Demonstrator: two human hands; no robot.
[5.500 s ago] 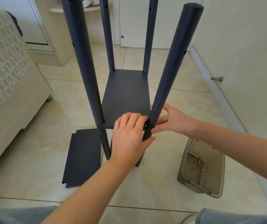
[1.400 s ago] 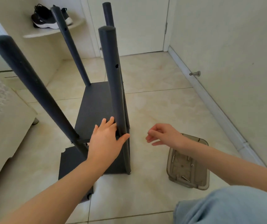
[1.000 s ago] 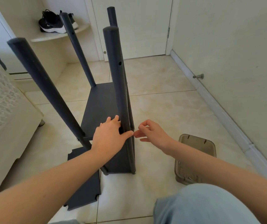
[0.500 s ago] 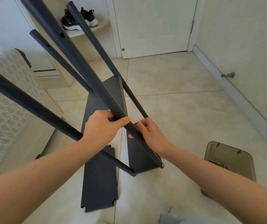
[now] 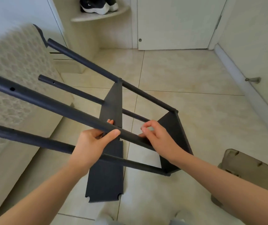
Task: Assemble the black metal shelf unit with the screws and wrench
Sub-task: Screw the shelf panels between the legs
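Person, parts seen from close by:
- Left hand [image 5: 91, 143] and right hand [image 5: 159, 138]: both bare.
- Left forearm [image 5: 49, 185], entering at 7 o'clock, and right forearm [image 5: 224, 179], entering at 4 o'clock: both bare as far as the frame edge.
- Pale blue-grey cloth garment [image 5: 107, 220]: two blurred patches at 6 o'clock. The kind of garment cannot be told.
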